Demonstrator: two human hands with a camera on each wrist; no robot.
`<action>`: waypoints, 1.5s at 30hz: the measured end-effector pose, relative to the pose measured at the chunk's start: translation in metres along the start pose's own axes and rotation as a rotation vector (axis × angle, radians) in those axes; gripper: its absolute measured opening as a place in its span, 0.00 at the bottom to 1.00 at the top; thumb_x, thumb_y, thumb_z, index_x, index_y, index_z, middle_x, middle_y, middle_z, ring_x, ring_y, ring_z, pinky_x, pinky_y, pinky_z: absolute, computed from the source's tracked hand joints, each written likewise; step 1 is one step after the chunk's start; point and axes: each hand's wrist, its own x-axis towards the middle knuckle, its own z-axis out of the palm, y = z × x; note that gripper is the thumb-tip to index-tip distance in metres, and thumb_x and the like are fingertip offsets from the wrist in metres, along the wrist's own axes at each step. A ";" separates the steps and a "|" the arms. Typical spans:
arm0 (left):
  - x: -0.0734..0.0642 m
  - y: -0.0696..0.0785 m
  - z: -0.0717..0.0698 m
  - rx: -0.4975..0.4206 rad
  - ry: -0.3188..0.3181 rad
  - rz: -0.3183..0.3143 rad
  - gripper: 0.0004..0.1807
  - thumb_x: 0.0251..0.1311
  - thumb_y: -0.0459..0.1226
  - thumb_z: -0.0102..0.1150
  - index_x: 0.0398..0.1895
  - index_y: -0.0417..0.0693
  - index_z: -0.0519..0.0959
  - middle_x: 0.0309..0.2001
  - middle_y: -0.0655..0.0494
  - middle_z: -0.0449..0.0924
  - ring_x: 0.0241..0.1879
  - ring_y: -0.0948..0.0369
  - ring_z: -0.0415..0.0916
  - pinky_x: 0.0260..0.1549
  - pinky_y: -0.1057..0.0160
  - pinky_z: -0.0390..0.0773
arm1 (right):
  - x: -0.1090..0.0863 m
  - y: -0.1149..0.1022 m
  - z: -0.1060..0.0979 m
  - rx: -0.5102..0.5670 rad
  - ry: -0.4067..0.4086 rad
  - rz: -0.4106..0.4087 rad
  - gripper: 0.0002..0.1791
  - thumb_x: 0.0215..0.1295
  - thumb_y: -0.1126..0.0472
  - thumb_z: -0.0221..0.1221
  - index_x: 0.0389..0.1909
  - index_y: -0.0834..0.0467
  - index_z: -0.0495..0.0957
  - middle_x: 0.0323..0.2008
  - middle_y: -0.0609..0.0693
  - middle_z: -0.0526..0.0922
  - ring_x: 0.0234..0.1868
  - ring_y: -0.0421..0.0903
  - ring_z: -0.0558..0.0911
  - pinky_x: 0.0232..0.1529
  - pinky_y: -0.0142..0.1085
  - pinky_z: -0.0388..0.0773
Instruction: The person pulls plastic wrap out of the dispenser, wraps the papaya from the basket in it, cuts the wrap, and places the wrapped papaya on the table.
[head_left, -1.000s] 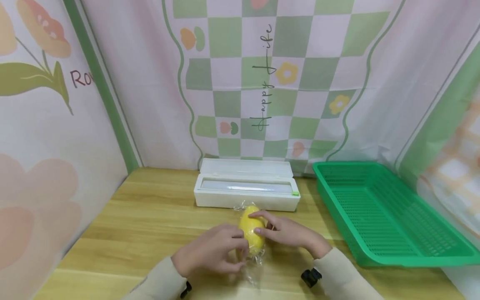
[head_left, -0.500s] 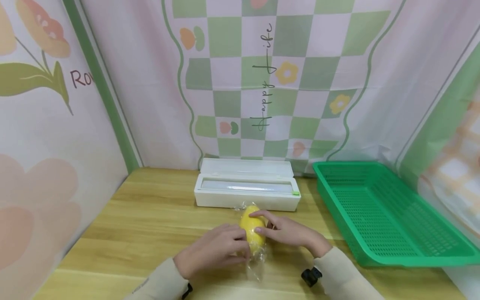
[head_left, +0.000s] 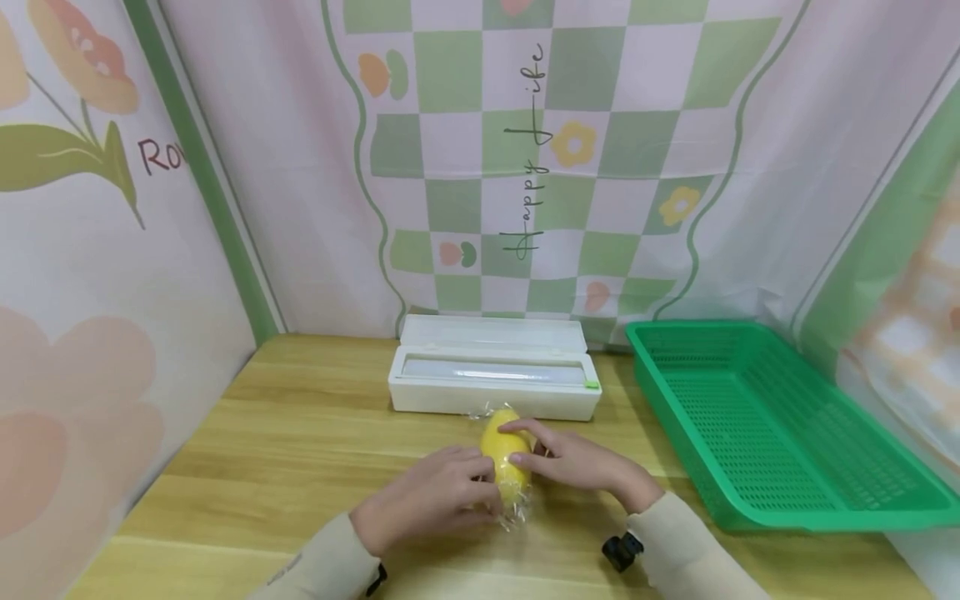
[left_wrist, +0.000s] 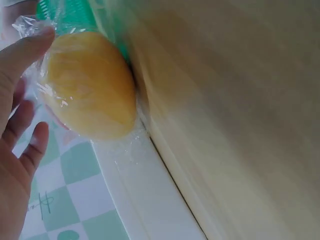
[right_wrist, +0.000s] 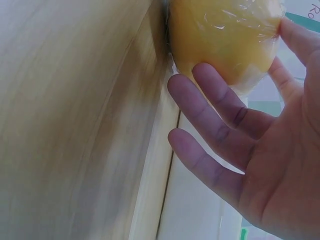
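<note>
A yellow oval fruit [head_left: 504, 446], mango-like in shape, lies on the wooden table in clear plastic wrap [left_wrist: 64, 102]. Crinkled film [head_left: 515, 510] gathers at its near end, and more sticks out at the far end. My left hand [head_left: 435, 498] is at the fruit's left near side, thumb and fingers bent in at the film; its thumb presses on the wrap in the left wrist view. From the right, my right hand [head_left: 577, 462] holds the fruit, with index finger and thumb on top and other fingers [right_wrist: 215, 92] along its side.
Just behind the fruit stands a white plastic-wrap box [head_left: 495, 400], its lid raised and a roll inside. A green basket [head_left: 675, 433] is at the right. Patterned cloth [head_left: 517, 167] hangs at the back and sides.
My left hand has shifted slightly right, its thumb tucking in. The loose tail of film at the near end has been drawn up against the fruit. The right hand holds still.
</note>
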 end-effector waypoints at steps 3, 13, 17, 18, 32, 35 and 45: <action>0.001 -0.001 -0.001 -0.028 0.007 -0.036 0.04 0.61 0.43 0.70 0.35 0.60 0.83 0.38 0.71 0.81 0.40 0.74 0.72 0.45 0.77 0.71 | 0.000 0.001 0.000 0.030 -0.008 -0.003 0.27 0.76 0.43 0.51 0.72 0.41 0.62 0.31 0.51 0.79 0.32 0.46 0.77 0.32 0.39 0.75; 0.008 -0.023 0.005 -0.217 0.156 -0.085 0.10 0.53 0.39 0.76 0.33 0.54 0.81 0.36 0.67 0.81 0.40 0.71 0.76 0.49 0.75 0.74 | 0.000 0.005 -0.004 0.099 -0.043 -0.022 0.28 0.76 0.46 0.53 0.73 0.45 0.62 0.32 0.53 0.80 0.35 0.50 0.80 0.36 0.40 0.78; 0.010 -0.033 0.005 -0.321 0.091 -0.154 0.16 0.52 0.44 0.76 0.39 0.54 0.79 0.48 0.63 0.81 0.54 0.66 0.75 0.64 0.58 0.70 | 0.001 0.006 -0.006 0.106 -0.054 -0.042 0.27 0.77 0.48 0.53 0.73 0.46 0.61 0.33 0.53 0.81 0.36 0.51 0.80 0.37 0.41 0.79; 0.010 -0.034 0.005 -0.355 0.060 -0.176 0.16 0.53 0.44 0.76 0.41 0.54 0.79 0.52 0.62 0.81 0.57 0.65 0.74 0.67 0.54 0.66 | 0.001 0.005 -0.006 0.108 -0.055 -0.047 0.27 0.77 0.48 0.53 0.73 0.46 0.61 0.33 0.53 0.81 0.36 0.51 0.80 0.37 0.41 0.79; 0.006 -0.044 0.009 -0.570 -0.037 -0.261 0.15 0.56 0.42 0.72 0.46 0.56 0.82 0.63 0.61 0.77 0.69 0.58 0.66 0.71 0.46 0.56 | -0.025 -0.012 0.008 -0.102 0.142 0.040 0.38 0.73 0.35 0.50 0.71 0.58 0.61 0.38 0.46 0.83 0.36 0.41 0.82 0.35 0.38 0.81; 0.006 -0.044 0.009 -0.584 -0.038 -0.272 0.15 0.56 0.42 0.71 0.47 0.56 0.81 0.63 0.61 0.76 0.69 0.59 0.65 0.71 0.46 0.56 | -0.041 -0.018 0.016 -0.216 0.178 0.009 0.34 0.63 0.31 0.59 0.55 0.55 0.71 0.35 0.43 0.79 0.32 0.38 0.78 0.30 0.34 0.78; 0.007 -0.045 0.004 -0.616 -0.073 -0.320 0.15 0.56 0.42 0.71 0.47 0.57 0.82 0.63 0.64 0.76 0.70 0.60 0.64 0.72 0.49 0.56 | -0.047 -0.020 0.029 -0.486 0.424 -0.523 0.07 0.61 0.56 0.70 0.32 0.43 0.80 0.33 0.32 0.77 0.29 0.31 0.76 0.29 0.25 0.75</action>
